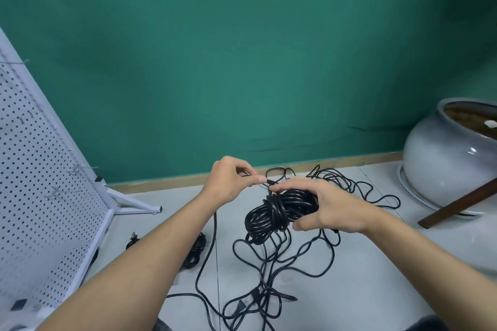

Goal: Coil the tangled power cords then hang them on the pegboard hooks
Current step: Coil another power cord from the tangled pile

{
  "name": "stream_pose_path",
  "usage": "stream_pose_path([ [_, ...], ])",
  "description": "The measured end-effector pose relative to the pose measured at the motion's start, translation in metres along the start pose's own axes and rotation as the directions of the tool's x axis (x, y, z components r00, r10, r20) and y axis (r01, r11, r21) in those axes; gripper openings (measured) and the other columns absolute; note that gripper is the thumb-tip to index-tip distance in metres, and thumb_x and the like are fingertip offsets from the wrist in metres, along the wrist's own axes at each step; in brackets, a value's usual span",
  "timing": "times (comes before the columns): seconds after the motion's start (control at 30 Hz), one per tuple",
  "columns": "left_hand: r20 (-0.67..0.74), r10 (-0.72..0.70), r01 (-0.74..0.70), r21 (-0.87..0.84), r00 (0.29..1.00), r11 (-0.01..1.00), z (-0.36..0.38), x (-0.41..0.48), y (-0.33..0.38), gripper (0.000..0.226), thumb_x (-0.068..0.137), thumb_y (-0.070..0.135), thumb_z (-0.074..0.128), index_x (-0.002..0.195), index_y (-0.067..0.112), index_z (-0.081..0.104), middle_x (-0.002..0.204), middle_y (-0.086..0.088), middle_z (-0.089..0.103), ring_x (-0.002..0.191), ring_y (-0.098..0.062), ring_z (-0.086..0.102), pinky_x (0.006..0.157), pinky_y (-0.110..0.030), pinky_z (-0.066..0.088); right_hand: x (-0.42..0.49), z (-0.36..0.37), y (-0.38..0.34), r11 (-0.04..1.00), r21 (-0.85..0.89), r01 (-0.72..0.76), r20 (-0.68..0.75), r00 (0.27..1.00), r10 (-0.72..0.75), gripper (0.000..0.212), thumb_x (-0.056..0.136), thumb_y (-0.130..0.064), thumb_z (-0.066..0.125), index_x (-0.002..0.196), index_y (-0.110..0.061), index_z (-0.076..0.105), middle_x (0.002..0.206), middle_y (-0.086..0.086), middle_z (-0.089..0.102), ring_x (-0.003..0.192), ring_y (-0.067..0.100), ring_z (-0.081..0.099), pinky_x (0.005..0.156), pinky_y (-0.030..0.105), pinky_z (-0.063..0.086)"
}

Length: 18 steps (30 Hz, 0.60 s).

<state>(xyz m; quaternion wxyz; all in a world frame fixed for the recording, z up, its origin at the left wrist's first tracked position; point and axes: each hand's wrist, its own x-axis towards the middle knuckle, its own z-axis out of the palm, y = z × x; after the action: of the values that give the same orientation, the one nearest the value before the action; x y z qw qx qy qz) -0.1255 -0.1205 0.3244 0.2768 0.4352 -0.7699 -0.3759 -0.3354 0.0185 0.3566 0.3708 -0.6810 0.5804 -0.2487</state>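
While hands [231,181] [332,209] hold coil [269,216], tangled cords [262,269] beneath, pegboard [40,183] left, pot [443,169] right

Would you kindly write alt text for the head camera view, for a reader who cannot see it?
A person's right hand grips a black coiled cord while the left hand pinches a strand at its top. More tangled cords sprawl on the grey floor, with a white pegboard at left and a large grey pot at right.

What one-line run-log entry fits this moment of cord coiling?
phase: coiling | left hand: pinches cord end | right hand: grips coiled cord | loose cords: tangled on floor | pegboard hooks: no cord hung
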Motion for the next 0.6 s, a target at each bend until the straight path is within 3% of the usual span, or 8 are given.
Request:
stream_pose_path([
  [0.1, 0.018, -0.018, 0.018, -0.035, 1.0, 0.999, -0.001, -0.001, -0.004, 0.019, 0.084, 0.039, 0.084, 0.08, 0.02, 0.08, 0.059, 0.009, 0.066, 0.053, -0.002, 0.049, 0.058, -0.015, 0.041, 0.0, -0.003, 0.0, 0.998, 0.062, 0.025, -0.016, 1.0, -0.024, 0.068, 0.073, -0.011, 0.085, 0.131, -0.041, 0.067, 0.147, -0.02, 0.048, 0.135, 0.006, 0.052, 0.115, 0.033, 0.041],
  [0.17, 0.037, -0.05, 0.052, -0.078, 0.998, 0.996, -0.004, 0.0, -0.01, 0.013, 0.09, 0.035, 0.079, 0.089, 0.022, 0.079, 0.074, 0.001, 0.074, 0.064, -0.009, 0.062, 0.074, -0.026, 0.053, -0.001, -0.006, -0.002, 0.989, 0.145, 0.038, -0.063, 0.998, -0.029, 0.064, 0.077, 0.0, 0.082, 0.13, -0.034, 0.069, 0.143, -0.021, 0.057, 0.131, 0.006, 0.057, 0.11, 0.028, 0.045],
  [0.23, 0.097, -0.089, 0.1, -0.108, 0.991, 0.989, -0.007, 0.0, -0.019, 0.01, 0.096, 0.032, 0.073, 0.099, 0.023, 0.077, 0.086, -0.002, 0.078, 0.083, -0.016, 0.073, 0.089, -0.036, 0.055, -0.002, -0.01, -0.001, 0.971, 0.229, 0.065, -0.129, 0.991, -0.036, 0.062, 0.078, 0.003, 0.079, 0.131, -0.028, 0.068, 0.134, -0.012, 0.068, 0.125, 0.012, 0.063, 0.11, 0.03, 0.046],
  [0.27, 0.146, -0.108, 0.126, -0.12, 0.983, 0.985, -0.008, -0.002, -0.023, 0.012, 0.099, 0.03, 0.069, 0.104, 0.023, 0.076, 0.093, -0.004, 0.078, 0.089, -0.015, 0.074, 0.089, -0.032, 0.055, -0.002, -0.012, 0.002, 0.959, 0.27, 0.081, -0.163, 0.986, -0.037, 0.061, 0.077, 0.0, 0.077, 0.131, -0.027, 0.068, 0.131, -0.007, 0.07, 0.125, 0.016, 0.064, 0.112, 0.034, 0.045],
  [0.37, 0.243, -0.155, 0.19, -0.126, 0.957, 0.974, -0.005, -0.008, -0.027, 0.018, 0.107, 0.019, 0.055, 0.118, 0.016, 0.068, 0.101, -0.01, 0.077, 0.081, -0.005, 0.073, 0.065, -0.007, 0.045, 0.002, -0.016, 0.015, 0.898, 0.421, 0.131, -0.255, 0.967, -0.022, 0.059, 0.074, -0.005, 0.071, 0.13, -0.023, 0.07, 0.13, 0.004, 0.071, 0.126, 0.027, 0.063, 0.115, 0.042, 0.042],
  [0.43, 0.23, -0.166, 0.191, -0.094, 0.959, 0.977, 0.002, -0.009, -0.029, 0.021, 0.109, 0.014, 0.047, 0.118, 0.016, 0.067, 0.091, -0.011, 0.073, 0.081, -0.013, 0.074, 0.063, -0.012, 0.046, 0.004, -0.016, 0.02, 0.809, 0.564, 0.163, -0.295, 0.955, 0.013, 0.057, 0.073, -0.002, 0.07, 0.128, -0.017, 0.071, 0.126, 0.011, 0.072, 0.119, 0.027, 0.066, 0.107, 0.038, 0.047],
  [0.53, 0.222, -0.166, 0.164, 0.024, 0.961, 0.986, 0.015, -0.008, -0.032, 0.028, 0.11, 0.015, 0.04, 0.115, 0.019, 0.068, 0.077, -0.004, 0.063, 0.069, -0.021, 0.068, 0.076, -0.037, 0.055, 0.008, -0.013, 0.02, 0.659, 0.722, 0.213, -0.356, 0.93, 0.09, 0.053, 0.077, 0.007, 0.07, 0.128, -0.008, 0.069, 0.121, 0.014, 0.074, 0.109, 0.023, 0.068, 0.09, 0.026, 0.056],
  [0.6, 0.255, -0.161, 0.131, 0.13, 0.953, 0.983, 0.025, -0.009, -0.029, 0.03, 0.11, 0.017, 0.039, 0.118, 0.021, 0.068, 0.076, 0.0, 0.057, 0.065, -0.02, 0.056, 0.072, -0.034, 0.053, 0.012, -0.01, 0.021, 0.64, 0.731, 0.237, -0.421, 0.894, 0.151, 0.048, 0.084, 0.01, 0.069, 0.128, -0.009, 0.068, 0.12, 0.013, 0.075, 0.112, 0.028, 0.069, 0.096, 0.03, 0.056],
])
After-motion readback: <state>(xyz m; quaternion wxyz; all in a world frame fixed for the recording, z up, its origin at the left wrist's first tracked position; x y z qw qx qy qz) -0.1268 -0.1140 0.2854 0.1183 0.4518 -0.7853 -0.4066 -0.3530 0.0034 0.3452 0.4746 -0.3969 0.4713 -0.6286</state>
